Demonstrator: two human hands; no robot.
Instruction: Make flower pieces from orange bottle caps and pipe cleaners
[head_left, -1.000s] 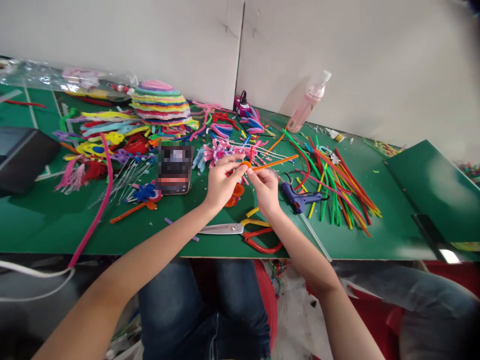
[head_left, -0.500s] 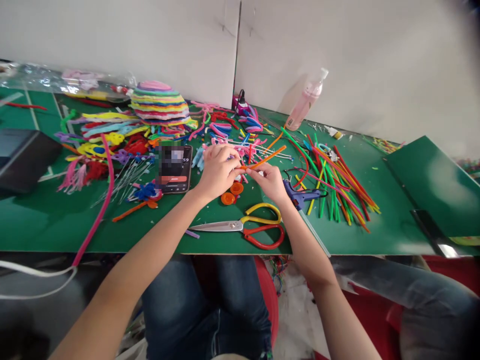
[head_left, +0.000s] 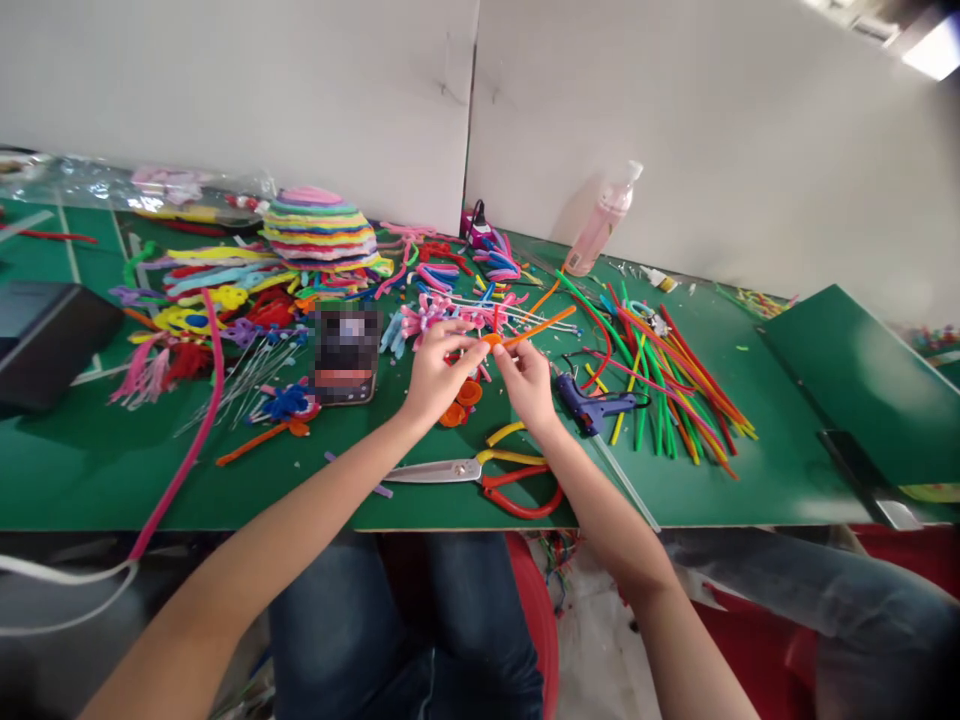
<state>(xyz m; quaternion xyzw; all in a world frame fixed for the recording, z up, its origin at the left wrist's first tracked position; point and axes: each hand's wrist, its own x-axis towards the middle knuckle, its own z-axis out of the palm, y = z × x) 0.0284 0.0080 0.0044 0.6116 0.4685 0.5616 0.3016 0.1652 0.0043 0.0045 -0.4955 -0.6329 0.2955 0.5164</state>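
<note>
Between my two hands is an orange pipe cleaner [head_left: 551,323], its near end curled into a small coil and its free end sticking out to the upper right. My left hand [head_left: 444,368] pinches the coil from the left with thumb and forefinger. From the right, my right hand [head_left: 527,380] pinches the same coil, fingertips close to the left thumb. Orange coiled discs [head_left: 459,402] lie on the table just below the hands. Scissors [head_left: 480,470] with yellow and red handles lie nearer the table edge, partly behind my right forearm.
A blue glue gun [head_left: 596,405] and a bundle of coloured pipe cleaners [head_left: 690,370] lie to the right. A pink bottle [head_left: 602,220] stands at the back. On the left are a phone [head_left: 346,355], a striped dome [head_left: 320,230] and a dark box [head_left: 52,345].
The orange end between my fingers now shows as a rounder coil. My left fingers have spread a little from the pinch. The whole view has shifted slightly.
</note>
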